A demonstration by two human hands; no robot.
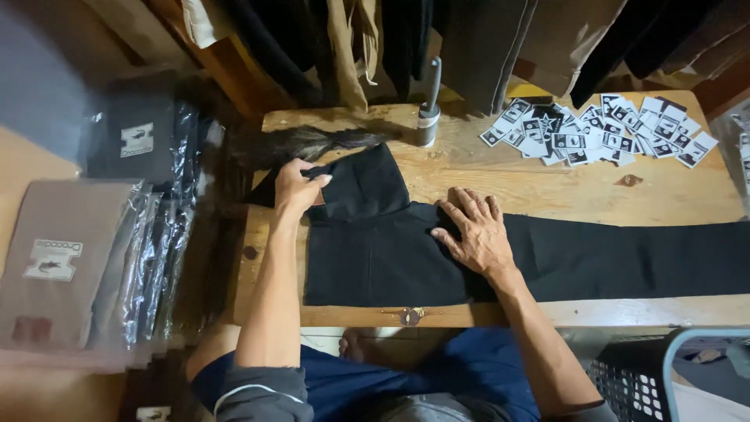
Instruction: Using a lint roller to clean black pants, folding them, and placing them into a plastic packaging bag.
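Observation:
A black garment lies spread flat across a low wooden table, reaching from the left part to the right edge of the view. My left hand pinches a fold of the black cloth at its upper left corner. My right hand lies flat, fingers spread, pressing on the middle of the garment. A dark brush of hair-like fibres rests just beyond my left hand.
Several small black-and-white paper tags are scattered at the table's far right. A grey upright tool stands at the back. Stacks of plastic-wrapped folded clothes sit left. A black basket is at lower right. Clothes hang above.

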